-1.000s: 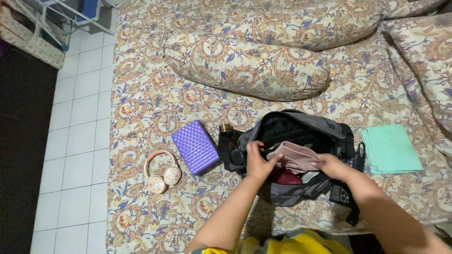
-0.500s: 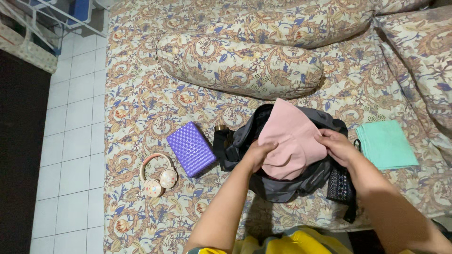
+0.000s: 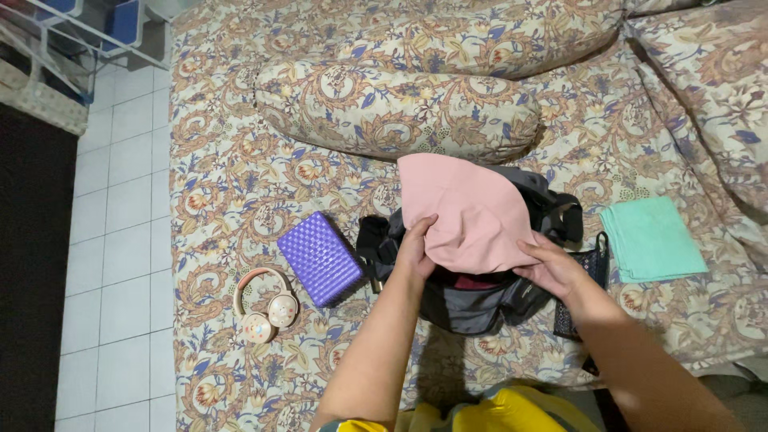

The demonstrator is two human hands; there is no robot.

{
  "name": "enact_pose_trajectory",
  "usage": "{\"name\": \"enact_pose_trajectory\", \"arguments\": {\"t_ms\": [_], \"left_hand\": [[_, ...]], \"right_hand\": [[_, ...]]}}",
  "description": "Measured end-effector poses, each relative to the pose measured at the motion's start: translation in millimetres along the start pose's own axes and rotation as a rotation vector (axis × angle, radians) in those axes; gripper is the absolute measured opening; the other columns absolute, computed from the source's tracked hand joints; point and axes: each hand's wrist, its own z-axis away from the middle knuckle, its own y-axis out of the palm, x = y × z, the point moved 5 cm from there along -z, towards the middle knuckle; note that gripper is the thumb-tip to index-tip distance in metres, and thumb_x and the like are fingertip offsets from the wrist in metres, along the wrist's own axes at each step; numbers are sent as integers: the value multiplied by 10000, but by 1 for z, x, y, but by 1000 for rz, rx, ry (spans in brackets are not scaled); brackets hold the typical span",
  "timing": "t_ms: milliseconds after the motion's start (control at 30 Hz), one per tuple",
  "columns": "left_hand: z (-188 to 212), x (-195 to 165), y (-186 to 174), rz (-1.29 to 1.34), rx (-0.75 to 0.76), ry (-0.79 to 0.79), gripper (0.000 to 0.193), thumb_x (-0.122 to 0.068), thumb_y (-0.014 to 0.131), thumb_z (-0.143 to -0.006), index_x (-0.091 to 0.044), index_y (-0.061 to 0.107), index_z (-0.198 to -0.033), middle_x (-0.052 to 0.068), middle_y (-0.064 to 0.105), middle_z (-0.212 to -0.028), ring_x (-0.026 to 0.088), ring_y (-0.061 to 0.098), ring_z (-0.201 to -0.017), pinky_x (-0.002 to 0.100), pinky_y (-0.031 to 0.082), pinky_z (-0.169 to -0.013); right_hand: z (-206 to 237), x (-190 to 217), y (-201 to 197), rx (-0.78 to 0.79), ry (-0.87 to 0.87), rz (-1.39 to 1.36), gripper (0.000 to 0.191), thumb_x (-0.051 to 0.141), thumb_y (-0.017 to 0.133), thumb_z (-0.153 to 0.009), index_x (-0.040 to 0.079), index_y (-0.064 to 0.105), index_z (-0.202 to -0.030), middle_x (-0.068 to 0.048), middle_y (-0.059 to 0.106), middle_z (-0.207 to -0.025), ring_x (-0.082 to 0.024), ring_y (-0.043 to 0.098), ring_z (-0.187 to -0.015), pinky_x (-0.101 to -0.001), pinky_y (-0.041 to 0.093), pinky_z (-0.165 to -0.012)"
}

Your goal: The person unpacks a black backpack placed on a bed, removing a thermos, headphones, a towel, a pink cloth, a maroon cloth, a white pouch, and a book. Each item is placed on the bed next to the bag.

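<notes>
On a floral-sheeted bed point(image 3: 240, 184) bordering white floor tiles point(image 3: 120, 240), the left hand point(image 3: 416, 248) and right hand point(image 3: 556, 268) each gripped one pink cloth point(image 3: 468, 212) above one dark bag point(image 3: 480, 300). One purple case point(image 3: 320, 258), one pair of headphones point(image 3: 264, 304) and one green towel point(image 3: 652, 238) lay apart on open bedding.

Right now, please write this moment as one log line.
left hand: holds pink cloth | right hand: holds cloth | cloth: over open bag | beside: purple case, headphones, green cloth
</notes>
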Motion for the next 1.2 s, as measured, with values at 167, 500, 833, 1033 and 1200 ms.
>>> {"name": "enact_pose_trajectory", "arguments": {"t_ms": [167,500,833,1033,1200], "left_hand": [[-4,3,4,-138,-20,21,494,-96,679,-924,23,556,-1388,175,675,-1289,328,673,-1169,497,551,-1025],[-19,55,106,-297,221,-3,632,-128,736,-906,-49,450,-1465,109,628,-1366,252,624,-1238,434,527,-1038],[-98,250,115,-720,136,-181,481,-158,698,-929,-63,501,-1357,91,672,-1215,193,686,-1012,350,604,-790],[-141,339,110,-851,113,-213,393,-76,673,-925,-78,525,-1288,67,613,-949,166,607,-753,328,553,-637],[-167,371,142,-913,134,-171,398,23,576,-913,-63,490,-1292,80,655,-929,172,616,-734,326,526,-635]], "right_hand": [[3,23,-28,-169,-79,303,483,68,627,-927,97,536,-1400,-49,657,-1259,-172,673,-1030,-394,594,-799],[65,81,-108,-318,-367,149,478,14,562,-982,67,521,-1455,-47,627,-1335,-165,641,-1010,-358,571,-756],[142,39,-270,-645,-274,-22,424,89,614,-1020,-31,531,-1419,-74,618,-1090,-166,580,-846,-358,541,-776],[170,30,-334,-693,-328,-96,540,-8,547,-881,-45,487,-1416,-102,690,-1192,-225,718,-977,-420,590,-830],[171,47,-374,-825,-292,-49,405,70,596,-1002,-5,533,-1396,-141,662,-1171,-271,666,-998,-446,574,-892]]}}
